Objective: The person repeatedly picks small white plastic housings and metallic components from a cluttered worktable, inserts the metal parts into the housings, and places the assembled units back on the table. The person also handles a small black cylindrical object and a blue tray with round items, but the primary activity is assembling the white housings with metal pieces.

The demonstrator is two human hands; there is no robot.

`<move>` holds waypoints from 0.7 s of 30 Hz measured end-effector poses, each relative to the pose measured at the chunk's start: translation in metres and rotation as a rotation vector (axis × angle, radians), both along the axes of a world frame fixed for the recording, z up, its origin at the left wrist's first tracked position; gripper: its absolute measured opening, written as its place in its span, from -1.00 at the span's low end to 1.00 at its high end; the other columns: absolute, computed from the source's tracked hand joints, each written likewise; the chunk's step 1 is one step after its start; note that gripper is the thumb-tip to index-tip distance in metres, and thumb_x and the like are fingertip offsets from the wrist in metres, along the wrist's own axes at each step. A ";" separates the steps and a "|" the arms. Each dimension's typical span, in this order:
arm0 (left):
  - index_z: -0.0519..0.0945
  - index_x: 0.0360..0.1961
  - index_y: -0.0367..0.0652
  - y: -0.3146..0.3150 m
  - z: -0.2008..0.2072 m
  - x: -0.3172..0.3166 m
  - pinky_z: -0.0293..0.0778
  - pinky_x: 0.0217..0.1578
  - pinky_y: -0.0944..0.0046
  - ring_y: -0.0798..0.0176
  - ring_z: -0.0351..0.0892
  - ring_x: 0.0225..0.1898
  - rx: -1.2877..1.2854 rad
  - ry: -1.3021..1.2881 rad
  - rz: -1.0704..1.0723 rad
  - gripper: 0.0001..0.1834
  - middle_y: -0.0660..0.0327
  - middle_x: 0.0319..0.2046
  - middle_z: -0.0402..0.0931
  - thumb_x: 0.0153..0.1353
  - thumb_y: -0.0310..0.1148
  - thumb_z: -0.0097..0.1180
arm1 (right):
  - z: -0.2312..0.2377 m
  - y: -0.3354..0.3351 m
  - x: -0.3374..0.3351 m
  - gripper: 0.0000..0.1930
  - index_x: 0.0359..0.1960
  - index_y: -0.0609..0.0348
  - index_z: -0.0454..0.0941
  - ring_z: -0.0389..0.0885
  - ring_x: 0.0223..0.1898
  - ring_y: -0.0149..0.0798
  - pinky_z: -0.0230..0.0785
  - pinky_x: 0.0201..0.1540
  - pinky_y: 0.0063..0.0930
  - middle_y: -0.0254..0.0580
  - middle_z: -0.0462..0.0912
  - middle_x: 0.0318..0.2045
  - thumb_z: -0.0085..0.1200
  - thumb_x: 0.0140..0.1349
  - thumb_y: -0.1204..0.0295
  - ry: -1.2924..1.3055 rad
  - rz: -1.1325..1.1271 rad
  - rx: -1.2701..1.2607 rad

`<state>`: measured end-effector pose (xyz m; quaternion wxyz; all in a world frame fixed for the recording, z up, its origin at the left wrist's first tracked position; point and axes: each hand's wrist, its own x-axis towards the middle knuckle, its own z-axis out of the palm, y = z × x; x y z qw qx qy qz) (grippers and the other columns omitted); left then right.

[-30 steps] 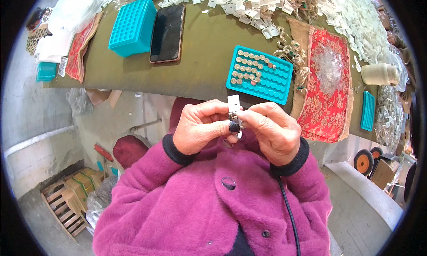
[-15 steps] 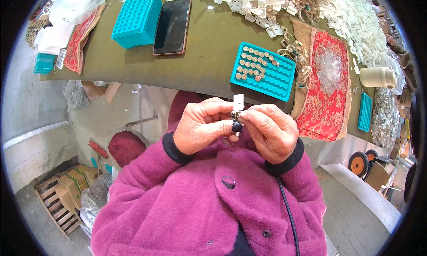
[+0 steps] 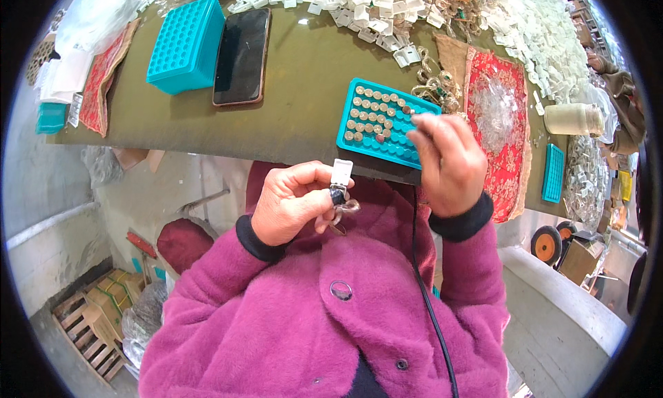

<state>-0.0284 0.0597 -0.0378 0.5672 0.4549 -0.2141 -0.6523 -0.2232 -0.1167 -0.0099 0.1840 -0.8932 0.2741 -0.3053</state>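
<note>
White rect. pc (image 3: pixel 341 172) pinched in L grip (image 3: pixel 293 201), teal tray (image 3: pixel 399 138) w/ round discs (image 3: pixel 373 117) by R grip (image 3: pixel 452 163), R blurred, can't tell state

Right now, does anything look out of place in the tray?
In the turquoise tray, a reddish disc toward the near edge and a dark one close to the right hand look odd: the other discs showing are pale. Whether either is damaged, I can't tell.

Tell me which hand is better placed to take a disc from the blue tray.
Likely the right: the right hand is over the tray, while the left hand is farther off, holding a white piece.
</note>
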 end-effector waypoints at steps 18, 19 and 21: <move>0.55 0.29 -0.39 0.001 -0.009 0.002 0.76 -0.15 0.14 0.15 0.78 -0.20 -0.053 0.236 0.025 -0.59 -0.01 -0.12 0.73 0.49 -0.45 0.16 | 0.000 0.045 0.019 -0.68 -0.15 0.30 0.70 0.73 -0.40 -0.11 0.61 -0.38 -0.27 -0.10 0.69 -0.38 0.40 0.01 0.70 -0.261 0.319 0.047; 0.55 0.29 -0.39 0.003 -0.008 0.002 0.76 -0.15 0.15 0.14 0.79 -0.21 -0.056 0.226 0.018 -0.59 0.00 -0.14 0.74 0.49 -0.45 0.16 | -0.002 0.045 0.018 -0.64 -0.15 0.31 0.69 0.72 -0.40 -0.13 0.60 -0.39 -0.30 -0.12 0.69 -0.36 0.41 -0.05 0.67 -0.238 0.353 0.003; 0.57 0.27 -0.39 0.006 -0.007 0.000 0.75 -0.16 0.18 0.14 0.79 -0.24 -0.040 0.183 0.023 -0.61 0.01 -0.19 0.75 0.48 -0.47 0.18 | -0.005 0.048 0.016 -0.64 -0.14 0.33 0.69 0.72 -0.39 -0.13 0.59 -0.40 -0.31 -0.12 0.69 -0.34 0.40 -0.06 0.64 -0.223 0.400 -0.046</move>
